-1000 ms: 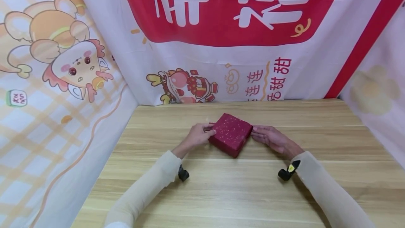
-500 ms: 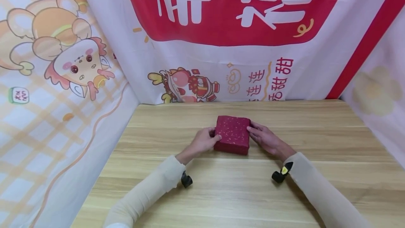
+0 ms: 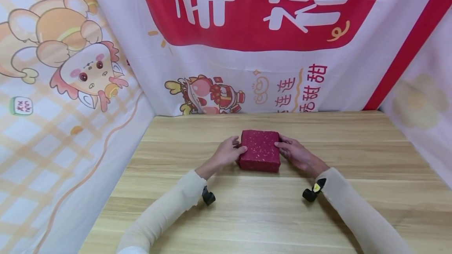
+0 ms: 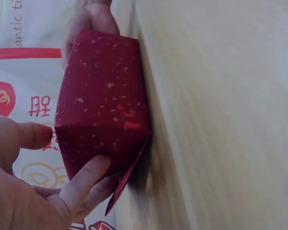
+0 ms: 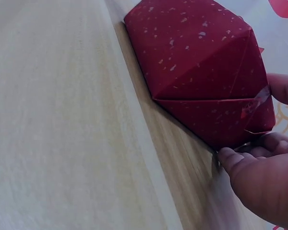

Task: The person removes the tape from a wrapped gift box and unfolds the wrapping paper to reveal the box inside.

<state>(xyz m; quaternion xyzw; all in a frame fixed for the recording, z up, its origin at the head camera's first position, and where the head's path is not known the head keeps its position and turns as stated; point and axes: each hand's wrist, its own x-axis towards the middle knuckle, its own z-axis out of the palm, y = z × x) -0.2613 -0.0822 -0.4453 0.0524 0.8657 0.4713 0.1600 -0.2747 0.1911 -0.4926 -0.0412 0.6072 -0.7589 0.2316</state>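
A square box wrapped in dark red paper with pale flecks [image 3: 260, 146] sits on the table between both hands. At its left end, my left hand [image 3: 226, 154] has its thumb by the top edge. In the left wrist view, a finger [image 4: 89, 179] presses the folded end, and a loose paper flap [image 4: 121, 191] sticks out low, close to the table. My right hand [image 3: 298, 155] grips the opposite end, its thumb [image 5: 283, 89] at the upper edge and fingers curled low at the end. Folded paper with a shiny strip of clear tape [image 5: 261, 95] shows there.
The wood-grain table [image 3: 254, 214] extends toward the person. Printed cloth [image 3: 257, 81] hangs directly behind its far edge, and another patterned cloth [image 3: 67, 136] flanks it at the left. Small black wrist cameras [image 3: 208, 196] hang below both cuffs.
The wrapped box has turned from a diagonal stance to one with its front side facing the person. The left hand's fingers have since spread slightly, and the right thumb has come onto the top edge.
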